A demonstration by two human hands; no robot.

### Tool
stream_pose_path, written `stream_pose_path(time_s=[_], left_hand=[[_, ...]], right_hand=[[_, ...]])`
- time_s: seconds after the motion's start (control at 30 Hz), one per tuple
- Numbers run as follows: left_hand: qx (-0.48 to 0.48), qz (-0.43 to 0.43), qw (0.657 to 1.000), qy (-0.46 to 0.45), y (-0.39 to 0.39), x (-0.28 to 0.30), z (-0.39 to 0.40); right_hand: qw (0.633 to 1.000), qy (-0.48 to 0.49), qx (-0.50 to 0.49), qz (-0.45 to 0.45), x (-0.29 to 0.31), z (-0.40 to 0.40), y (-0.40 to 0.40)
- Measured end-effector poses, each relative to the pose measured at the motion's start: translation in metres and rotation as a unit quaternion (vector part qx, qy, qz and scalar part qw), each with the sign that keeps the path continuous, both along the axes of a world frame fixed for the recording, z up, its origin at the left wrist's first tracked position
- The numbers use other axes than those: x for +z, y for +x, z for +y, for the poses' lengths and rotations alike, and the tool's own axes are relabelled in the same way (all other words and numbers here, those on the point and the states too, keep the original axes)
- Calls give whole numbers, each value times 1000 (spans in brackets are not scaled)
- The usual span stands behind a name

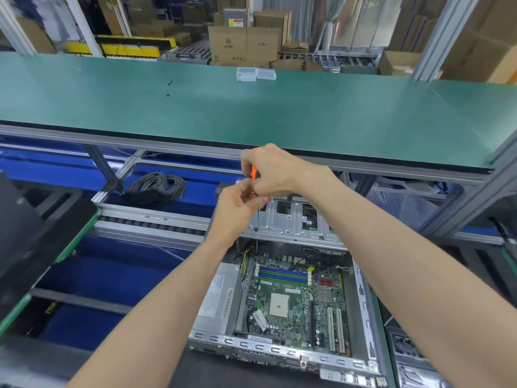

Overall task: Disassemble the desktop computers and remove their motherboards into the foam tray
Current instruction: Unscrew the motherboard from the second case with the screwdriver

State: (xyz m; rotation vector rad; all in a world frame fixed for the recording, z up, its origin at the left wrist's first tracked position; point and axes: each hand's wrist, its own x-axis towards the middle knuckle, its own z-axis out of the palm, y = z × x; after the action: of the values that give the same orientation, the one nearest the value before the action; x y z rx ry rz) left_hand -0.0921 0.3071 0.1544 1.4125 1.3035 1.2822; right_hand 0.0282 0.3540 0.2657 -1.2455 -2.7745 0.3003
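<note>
Both hands meet above the open case [361,357]: right hand [275,170] grips an orange screwdriver [254,173], left hand [240,204] pinches its shaft.

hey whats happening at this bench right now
A person is taking apart an open desktop case. Both hands are raised above it: the right hand grips an orange-handled screwdriver, and the left hand pinches near its shaft. The motherboard still sits inside the case, beside the silver power supply. No foam tray can be clearly identified.
</note>
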Motion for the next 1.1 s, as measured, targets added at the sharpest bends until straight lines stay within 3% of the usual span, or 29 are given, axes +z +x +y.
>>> stream_pose_path(time_s=[0.13, 0.2, 0.4, 0.53, 0.7, 0.8, 0.93, 1.03, 1.1], left_hand=[[110, -2, 994, -6, 9, -2, 2], [126, 27, 992, -7, 12, -2, 4], [-59, 28, 998, 7, -5, 4, 3], [-26, 51, 998, -8, -10, 4, 7], [81, 59, 995, -22, 0, 9, 7], [52, 61, 997, -18, 1, 8, 6], [-58, 64, 996, -12, -6, 7, 0], [-37, 61, 997, 3, -7, 6, 1], [4, 45, 999, 11, -5, 5, 3]], right_hand=[[993, 98, -64, -3, -16, -9, -6], [993, 94, -78, 9, -20, -10, -8], [999, -7, -15, 40, -10, -3, 3], [997, -46, -2, 69, -5, -3, 5], [991, 99, -86, -11, -15, -5, -6], [995, 67, -68, -16, -13, -2, -7], [1000, 9, -14, 7, -7, -3, 0], [1000, -13, 4, 26, -3, -5, 5], [999, 23, -12, 27, -5, -8, 4]])
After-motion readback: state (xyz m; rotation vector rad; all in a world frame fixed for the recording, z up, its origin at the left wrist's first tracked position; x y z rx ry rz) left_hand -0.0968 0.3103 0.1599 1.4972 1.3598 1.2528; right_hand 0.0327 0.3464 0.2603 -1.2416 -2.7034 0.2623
